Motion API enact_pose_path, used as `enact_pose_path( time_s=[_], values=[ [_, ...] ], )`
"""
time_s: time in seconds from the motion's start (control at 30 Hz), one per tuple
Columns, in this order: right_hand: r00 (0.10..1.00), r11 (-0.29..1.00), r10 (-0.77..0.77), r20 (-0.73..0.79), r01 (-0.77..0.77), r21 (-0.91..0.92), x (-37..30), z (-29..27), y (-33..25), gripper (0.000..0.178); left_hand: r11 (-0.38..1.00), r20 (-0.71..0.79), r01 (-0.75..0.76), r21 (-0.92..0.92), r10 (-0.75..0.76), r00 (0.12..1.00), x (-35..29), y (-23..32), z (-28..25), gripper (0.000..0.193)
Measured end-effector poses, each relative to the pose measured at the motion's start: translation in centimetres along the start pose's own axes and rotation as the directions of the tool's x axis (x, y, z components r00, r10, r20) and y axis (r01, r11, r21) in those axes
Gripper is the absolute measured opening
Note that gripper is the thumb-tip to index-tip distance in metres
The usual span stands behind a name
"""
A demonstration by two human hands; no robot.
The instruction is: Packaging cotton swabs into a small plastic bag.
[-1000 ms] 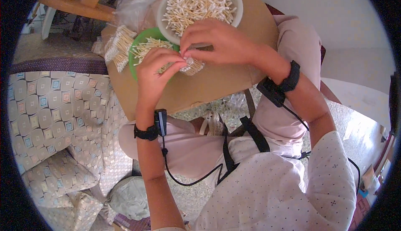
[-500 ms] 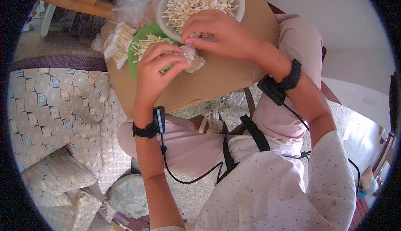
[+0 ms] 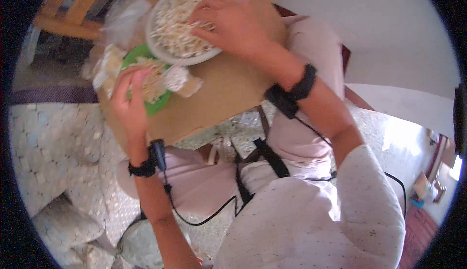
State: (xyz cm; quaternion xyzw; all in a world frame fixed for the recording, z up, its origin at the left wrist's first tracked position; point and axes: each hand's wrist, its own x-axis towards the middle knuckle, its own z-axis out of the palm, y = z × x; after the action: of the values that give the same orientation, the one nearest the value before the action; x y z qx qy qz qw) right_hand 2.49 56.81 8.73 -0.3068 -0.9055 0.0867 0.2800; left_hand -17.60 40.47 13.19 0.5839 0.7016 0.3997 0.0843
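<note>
A round white bowl [image 3: 152, 50] full of cotton swabs [image 3: 175, 26] stands on the cardboard-topped surface [image 3: 228, 81]. My right hand [image 3: 233, 23] is over its right side, fingers apart and bent down among the swabs. Left of the bowl, my left hand [image 3: 130, 91] reaches over a green dish [image 3: 158, 104] with loose swabs on it; motion smears its fingers, so I cannot tell if they grip any. A bundle of cotton swabs [image 3: 181, 81], white tips together, lies at the dish's right edge, apart from both hands.
More bundled swabs [image 3: 109, 69] lie left of the green dish, beside a clear plastic bag [image 3: 127, 18]. A wooden chair [image 3: 73, 23] stands at the far left. Patterned cloth [image 3: 53, 142] covers the seat at left. Cables hang from the black bands on both wrists.
My hands have separated, leaving the swab bundle beside the green dish. The right hand has gone into the bowl, the left over the dish. The whole view has shifted.
</note>
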Motion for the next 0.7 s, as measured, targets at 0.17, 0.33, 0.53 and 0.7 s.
enact_pose_path(
  time_s=[0.17, 0.33, 0.53, 0.7],
  values=[
    [0.986, 0.994, 0.067, -0.155, -0.053, 0.093, 0.4, 0.1, -0.1, 0.024, 0.999, 0.017, 0.016, -0.045, -0.015, 1.000, 0.4, 0.1, 0.3, 0.016],
    [0.952, 0.982, 0.026, -0.306, 0.032, 0.185, 0.7, 0.4, 0.1, 0.019, 0.999, 0.034, 0.052, -0.005, -0.052, 0.998, 0.1, 1.4, 0.2, 0.015],
    [0.950, 0.929, -0.045, -0.309, 0.154, 0.337, 0.3, -0.4, -1.0, 0.019, 0.997, -0.013, -0.075, 0.023, 0.076, 0.997, 0.1, 1.4, 1.1, 0.014],
    [0.912, 0.911, -0.350, -0.214, 0.384, 0.147, -0.2, -0.3, -1.6, 0.017, 0.990, -0.016, -0.070, -0.127, 0.068, 0.998, -0.1, 2.5, 1.9, 0.020]
  ],
)
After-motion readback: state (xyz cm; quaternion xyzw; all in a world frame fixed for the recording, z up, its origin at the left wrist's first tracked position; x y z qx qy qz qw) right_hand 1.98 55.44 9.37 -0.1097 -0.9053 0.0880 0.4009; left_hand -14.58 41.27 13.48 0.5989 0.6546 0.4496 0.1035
